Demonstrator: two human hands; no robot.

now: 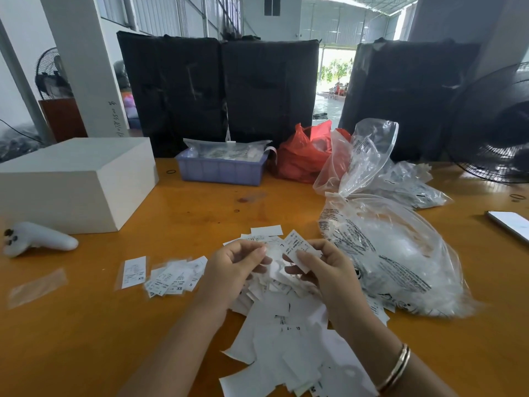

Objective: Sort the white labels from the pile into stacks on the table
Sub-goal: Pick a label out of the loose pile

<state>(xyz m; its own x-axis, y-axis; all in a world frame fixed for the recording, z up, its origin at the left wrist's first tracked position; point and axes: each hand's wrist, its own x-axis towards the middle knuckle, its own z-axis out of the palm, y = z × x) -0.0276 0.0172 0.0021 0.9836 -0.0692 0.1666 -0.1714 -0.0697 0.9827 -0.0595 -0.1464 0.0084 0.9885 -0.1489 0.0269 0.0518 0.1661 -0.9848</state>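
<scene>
White labels, orange table, red bag

Two bare forearms, no sleeves visible anywhere up to the lower edge of the view. Two hands: left hand, right hand, both without gloves. No rings discernible, though fingers partly hidden and slightly blurred. On the right wrist, a pair of thin bangles, metallic with a rose-gold or coppery sheen, lying side by side and touching, possibly one double band. Left wrist unadorned. Fingernails short, seemingly unpainted.
</scene>
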